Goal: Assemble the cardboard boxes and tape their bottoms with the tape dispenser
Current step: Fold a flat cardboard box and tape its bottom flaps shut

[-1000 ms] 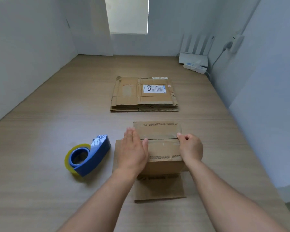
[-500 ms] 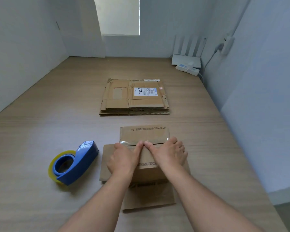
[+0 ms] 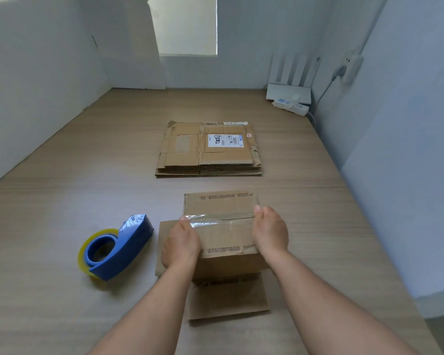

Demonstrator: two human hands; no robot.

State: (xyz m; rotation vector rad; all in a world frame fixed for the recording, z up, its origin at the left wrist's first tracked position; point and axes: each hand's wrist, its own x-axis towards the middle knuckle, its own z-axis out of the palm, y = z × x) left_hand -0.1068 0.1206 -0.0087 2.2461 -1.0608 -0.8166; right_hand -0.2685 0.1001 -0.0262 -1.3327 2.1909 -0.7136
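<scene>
The left hand (image 3: 181, 242) and right hand (image 3: 269, 231) clasp the 2 ends of the upturned cardboard box (image 3: 223, 254) on the bench (image 3: 62, 201). Their fingers (image 3: 267, 214) curl down its sides, and the thumbs press the clear tape strip (image 3: 221, 219) over its seam. The blue tape dispenser (image 3: 118, 249) lies just left of the box. Farther back sits a stack of flattened boxes (image 3: 208, 149).

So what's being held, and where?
The box: left hand grips its left top edge, right hand its right top edge, thumbs at the tape ends.
</scene>
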